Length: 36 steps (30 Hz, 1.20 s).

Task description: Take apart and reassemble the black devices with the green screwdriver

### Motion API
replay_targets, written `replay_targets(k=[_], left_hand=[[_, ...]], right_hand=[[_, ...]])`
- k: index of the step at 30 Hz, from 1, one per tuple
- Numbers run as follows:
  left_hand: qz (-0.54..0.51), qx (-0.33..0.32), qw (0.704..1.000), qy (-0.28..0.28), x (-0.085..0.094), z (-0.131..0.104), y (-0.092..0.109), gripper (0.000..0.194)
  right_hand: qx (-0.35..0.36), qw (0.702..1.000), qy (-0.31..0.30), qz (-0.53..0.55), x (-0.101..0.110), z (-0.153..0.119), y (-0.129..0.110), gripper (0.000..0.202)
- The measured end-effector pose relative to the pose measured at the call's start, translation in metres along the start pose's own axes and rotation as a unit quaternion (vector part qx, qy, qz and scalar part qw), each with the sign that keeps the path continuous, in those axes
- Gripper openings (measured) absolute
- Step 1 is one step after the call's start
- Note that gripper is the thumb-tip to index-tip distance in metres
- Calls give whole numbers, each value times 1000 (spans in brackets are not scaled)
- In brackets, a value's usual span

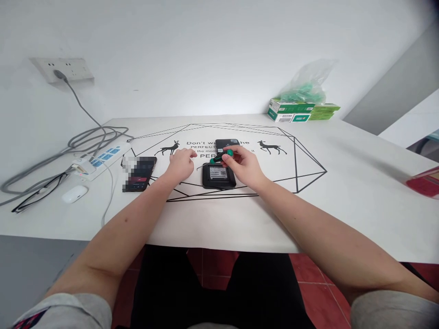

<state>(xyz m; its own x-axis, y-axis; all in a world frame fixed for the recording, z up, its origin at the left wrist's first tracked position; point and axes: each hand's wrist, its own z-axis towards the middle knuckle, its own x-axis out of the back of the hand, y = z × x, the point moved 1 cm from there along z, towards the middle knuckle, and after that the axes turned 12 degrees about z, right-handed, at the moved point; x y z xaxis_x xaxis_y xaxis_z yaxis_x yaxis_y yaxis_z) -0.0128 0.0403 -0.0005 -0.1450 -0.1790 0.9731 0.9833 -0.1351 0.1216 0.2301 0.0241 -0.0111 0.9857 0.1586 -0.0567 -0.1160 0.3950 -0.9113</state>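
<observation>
My right hand point(244, 165) is closed around the green and black handle of a screwdriver point(216, 158). Its thin shaft points to the left, toward my left hand. Below it, a square black device point(219, 183) with a white printed label lies on the table, label side up. My left hand point(182, 164) hovers or rests just left of the device, fingers loosely bent and apart, with nothing visible in them. Behind the device lies a dark rectangular item point(226, 144), partly hidden by my right hand.
On the left are a phone point(146, 171), a white earbud case point(74, 194), glasses point(41, 192) and a power strip point(109, 157) with coiled grey cable point(78, 141). Green and white boxes point(291, 109) under a plastic bag point(308, 87) stand back right. A red box point(425, 183) sits far right.
</observation>
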Motion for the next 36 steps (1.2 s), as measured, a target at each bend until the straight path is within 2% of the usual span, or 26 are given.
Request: replay_targets(k=[4,9,14,16,21,27,31,36], left_hand=[[-24,-31,999,-14,1,-2,1,42],[-90,-143,984,-61,2,-13,7,43],[-103,-204,959,-169,-1,-22,16,103],[-96,-207,956,-187,-2,-23,20,113],[-94,-197,960,-177,4,-24,23,110],[-47,-197,963,-180,13,-26,13,109],[-56,-220,955,-191,8,-24,12,113],[-52,-229,953,-193,0,-24,15,107]], right_hand=[[37,996,73,35,12,8,-7,40],[78,981,175,26,37,24,-22,14],[77,968,237,3,56,34,-26,7],[74,966,247,-3,59,36,-25,8],[64,966,252,-4,58,35,-26,6],[63,970,234,-1,52,33,-27,4],[53,973,223,-5,50,32,-21,2],[33,976,217,-13,49,30,-17,3]])
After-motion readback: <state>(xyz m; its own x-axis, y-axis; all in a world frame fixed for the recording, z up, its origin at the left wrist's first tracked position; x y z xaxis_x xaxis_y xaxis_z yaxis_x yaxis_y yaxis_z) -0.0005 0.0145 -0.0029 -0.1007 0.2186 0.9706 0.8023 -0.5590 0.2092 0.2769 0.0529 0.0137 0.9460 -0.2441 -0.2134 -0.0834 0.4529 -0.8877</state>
